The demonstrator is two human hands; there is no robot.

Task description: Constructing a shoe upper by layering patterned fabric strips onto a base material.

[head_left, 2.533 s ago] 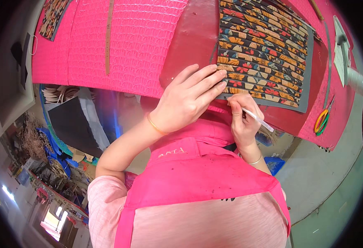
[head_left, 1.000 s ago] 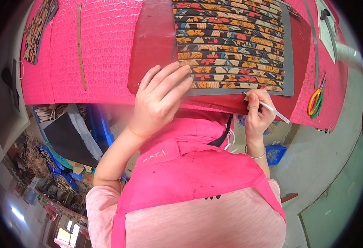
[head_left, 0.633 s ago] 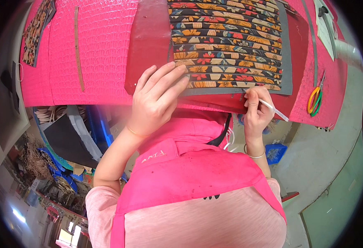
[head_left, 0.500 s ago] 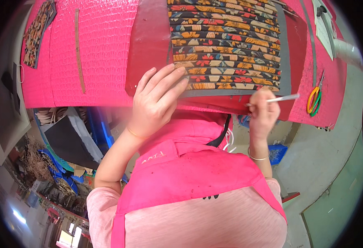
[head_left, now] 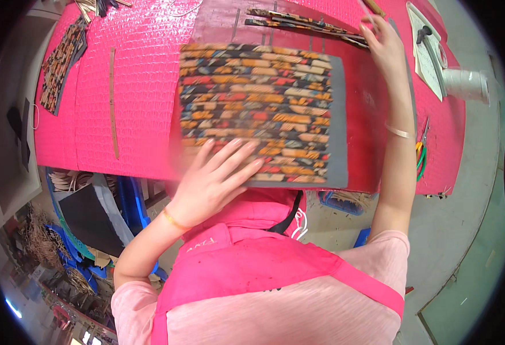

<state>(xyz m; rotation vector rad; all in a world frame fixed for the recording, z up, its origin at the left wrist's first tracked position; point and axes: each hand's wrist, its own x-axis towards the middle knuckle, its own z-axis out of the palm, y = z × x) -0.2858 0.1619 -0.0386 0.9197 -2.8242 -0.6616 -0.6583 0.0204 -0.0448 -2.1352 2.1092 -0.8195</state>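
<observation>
My left hand [head_left: 213,181] lies with spread fingers on the near left part of a fabric panel [head_left: 258,109]. The panel is a row of folded dark floral strips on a grey backing [head_left: 337,121], blurred by motion. Under it is a red sheet [head_left: 363,115]. At the far right my right hand [head_left: 386,46] is closed around a thin pale pen-like tool [head_left: 370,14]. Its fingers are beside the right ends of a few loose floral strips [head_left: 304,25], which lie on the red sheet; whether they touch is hard to tell.
Scissors with yellow and green handles [head_left: 421,158] lie at the table's right edge. Behind them are a clipboard with paper [head_left: 428,63] and a white roll [head_left: 465,85]. A narrow ruler [head_left: 113,103] and a floral piece [head_left: 62,66] lie on the pink table cover [head_left: 149,92] at left.
The panel has shifted left and nearer to me, with my left hand on it. My right hand has gone from the near edge to the far right, and the loose strips have come into view.
</observation>
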